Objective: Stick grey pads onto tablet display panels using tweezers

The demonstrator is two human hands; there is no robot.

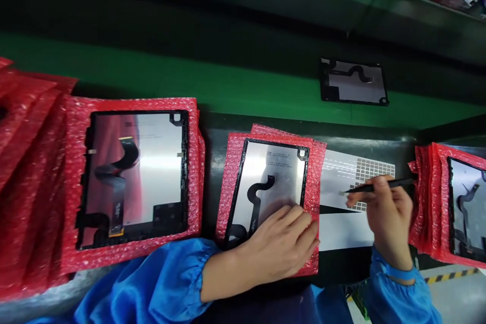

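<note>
Glare catches my eye on the left panel [157, 162] and middle panel [283, 187]; the bench's far side [114, 23] sinks into shadow.

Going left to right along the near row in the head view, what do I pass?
Red wrap stack, left panel, middle panel, right hand, right panel.
</note>
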